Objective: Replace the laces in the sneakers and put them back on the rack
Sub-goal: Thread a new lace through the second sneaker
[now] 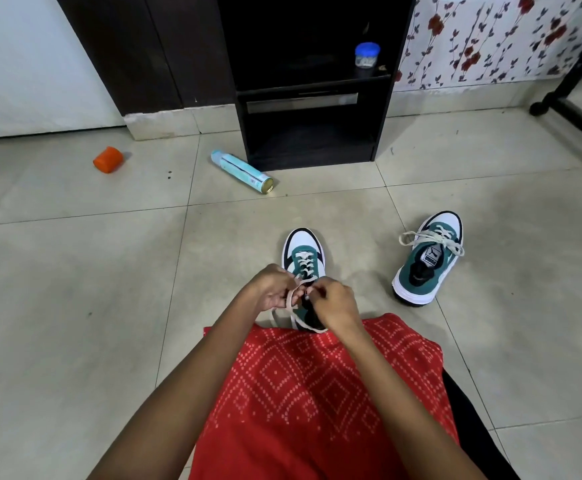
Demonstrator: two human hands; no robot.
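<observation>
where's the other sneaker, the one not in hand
In the head view the other sneaker sits on the floor right of the sneaker being laced, apart from it.

rack [312, 86]: dark, open shelves, stood on floor [75, 289].
near sneaker [304, 252]: teal/white/black, upright, toe twd rack.
near lace [291, 298]: cream, thru lower eyelets, ends pinched by left hand [273, 289] & right hand [336, 301].
far sneaker [428, 268]: same colours, upright, off to right.
far lace [431, 237]: cream, laced, loose loops.
</observation>
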